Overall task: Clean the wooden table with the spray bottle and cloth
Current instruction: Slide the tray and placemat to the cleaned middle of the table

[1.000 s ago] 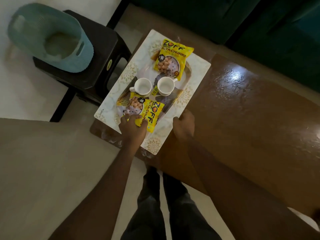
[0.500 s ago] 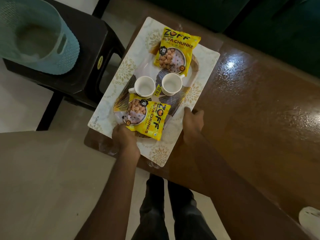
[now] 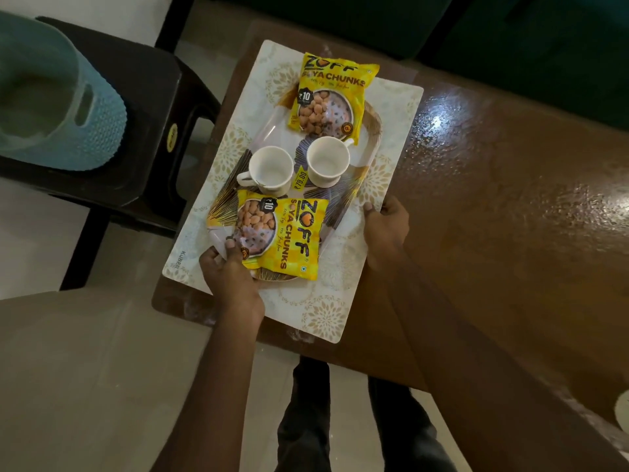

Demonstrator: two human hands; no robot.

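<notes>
Head cam: both hands are now on the tray [image 3: 369,126] at the table's [image 3: 510,206] left end, the left hand [image 3: 228,270] having slid off the near snack packet [image 3: 282,238] to pinch the tray's near rim, and the right hand [image 3: 386,223] curled on the tray's right edge. Two cups [image 3: 272,170] sit mid-tray. Looks like it's getting cleared off before cleaning; no spray bottle or cloth in sight, except maybe a whitish scrap far right of the tray.
</notes>
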